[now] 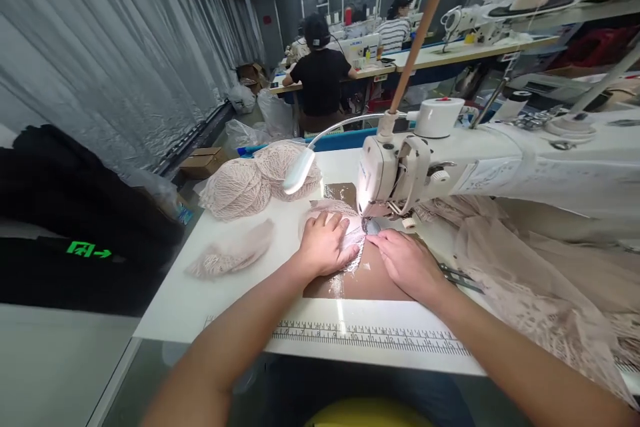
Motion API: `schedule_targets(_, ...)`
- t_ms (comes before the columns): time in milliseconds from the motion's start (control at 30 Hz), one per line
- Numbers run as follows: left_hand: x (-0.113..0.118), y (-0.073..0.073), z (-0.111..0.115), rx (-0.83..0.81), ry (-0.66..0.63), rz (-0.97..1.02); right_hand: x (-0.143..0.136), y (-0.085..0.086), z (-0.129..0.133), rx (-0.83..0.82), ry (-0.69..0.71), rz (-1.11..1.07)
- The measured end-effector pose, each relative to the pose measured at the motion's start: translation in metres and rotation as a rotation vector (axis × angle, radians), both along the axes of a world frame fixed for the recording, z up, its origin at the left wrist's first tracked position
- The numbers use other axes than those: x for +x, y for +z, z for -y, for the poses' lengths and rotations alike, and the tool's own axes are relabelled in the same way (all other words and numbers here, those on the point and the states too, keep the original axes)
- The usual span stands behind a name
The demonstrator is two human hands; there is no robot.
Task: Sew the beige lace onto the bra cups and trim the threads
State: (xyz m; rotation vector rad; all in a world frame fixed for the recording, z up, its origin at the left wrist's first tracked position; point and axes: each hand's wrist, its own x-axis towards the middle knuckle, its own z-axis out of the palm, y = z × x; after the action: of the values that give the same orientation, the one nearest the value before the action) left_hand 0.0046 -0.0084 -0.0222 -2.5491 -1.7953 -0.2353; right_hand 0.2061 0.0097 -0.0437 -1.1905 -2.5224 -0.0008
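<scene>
My left hand (325, 245) lies with fingers spread on a pale pink lace piece (354, 250), pressing it down left of the needle. My right hand (407, 263) is closed, its fingertips at the lace's right edge just in front of the presser foot; they seem to pinch it, though the hand hides most of the grip. Both hands are at the head of a white sewing machine (383, 170), whose lamp brightens the stitching spot. Beneath the lace is a brown plate (375, 280) on the white table (240, 310).
Two lace-covered cups (235, 188) sit at the back left, near a small lamp (299, 172). A loose lace strip (233, 253) lies left of my hand. Sheer lace fabric (530, 267) heaps at right. A printed ruler (370, 340) runs along the front edge. People work beyond.
</scene>
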Motion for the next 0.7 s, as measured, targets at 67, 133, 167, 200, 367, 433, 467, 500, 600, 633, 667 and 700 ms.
schedule_targets(67, 0.0, 0.0, 0.003, 0.003, 0.016, -0.001, -0.001, 0.001, 0.001, -0.006, -0.002, 0.012)
schedule_targets(133, 0.0, 0.0, 0.005, -0.006, 0.034, 0.003, -0.001, 0.002, 0.001, -0.003, -0.006, 0.02)
schedule_targets(167, 0.0, -0.001, 0.005, -0.012, 0.047, 0.005, -0.002, 0.002, 0.002, 0.0, -0.009, 0.023)
schedule_targets(200, -0.001, 0.0, 0.006, -0.017, 0.064, 0.007, -0.002, 0.002, 0.002, 0.001, -0.01, 0.027)
schedule_targets(367, -0.015, 0.008, 0.023, -0.029, 0.159, 0.001, 0.0, 0.0, 0.003, 0.013, -0.009, 0.053)
schedule_targets(433, -0.025, 0.013, 0.041, -0.047, 0.16, 0.029, 0.002, 0.0, 0.002, 0.026, -0.002, 0.062)
schedule_targets(467, -0.032, 0.016, 0.051, -0.044, 0.138, 0.065, 0.002, -0.001, 0.002, 0.031, 0.003, 0.068)
schedule_targets(500, -0.039, 0.018, 0.061, -0.026, 0.11, 0.113, 0.002, -0.001, 0.002, 0.031, 0.008, 0.074)
schedule_targets(600, -0.068, 0.02, 0.09, 0.156, 0.113, 0.252, 0.001, 0.0, 0.003, 0.009, 0.014, 0.087)
schedule_targets(633, -0.081, 0.02, 0.097, 0.208, 0.181, 0.281, 0.0, 0.0, 0.004, -0.006, 0.014, 0.083)
schedule_targets(667, -0.093, 0.019, 0.103, 0.22, 0.27, 0.318, 0.0, 0.001, 0.004, -0.023, 0.015, 0.071)
schedule_targets(700, -0.107, 0.018, 0.107, 0.21, 0.371, 0.379, 0.0, 0.002, 0.004, -0.04, 0.019, 0.044)
